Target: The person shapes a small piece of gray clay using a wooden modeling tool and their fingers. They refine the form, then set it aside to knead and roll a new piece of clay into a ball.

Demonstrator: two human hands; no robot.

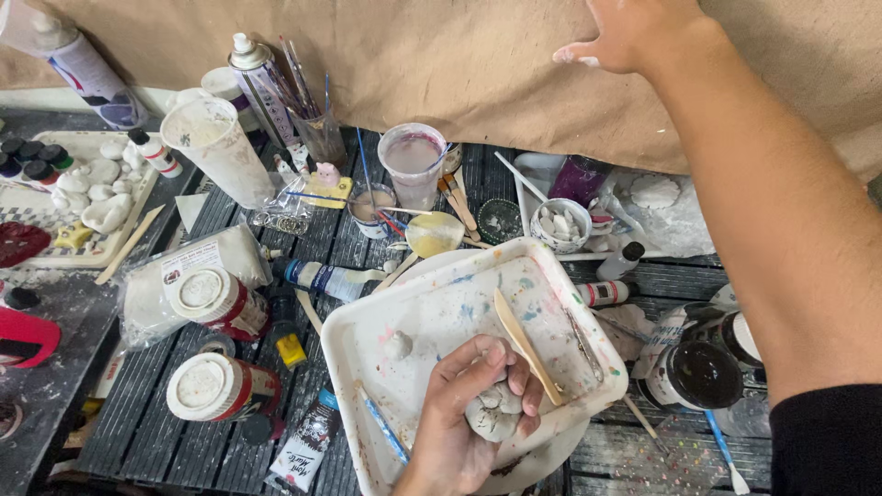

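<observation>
the left hand [478,404] cupped a soft, easily dented clay lump [493,411] over the white tray [367,340], best held underneath, while the right hand [634,32] spread wide, empty.

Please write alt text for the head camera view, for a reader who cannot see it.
A person's left hand holds a lump of white clay over a paint-stained white tray, where a wooden modelling tool lies. The right hand reaches up toward brown paper behind the cluttered table of jars, brushes and paint bottles.
</observation>
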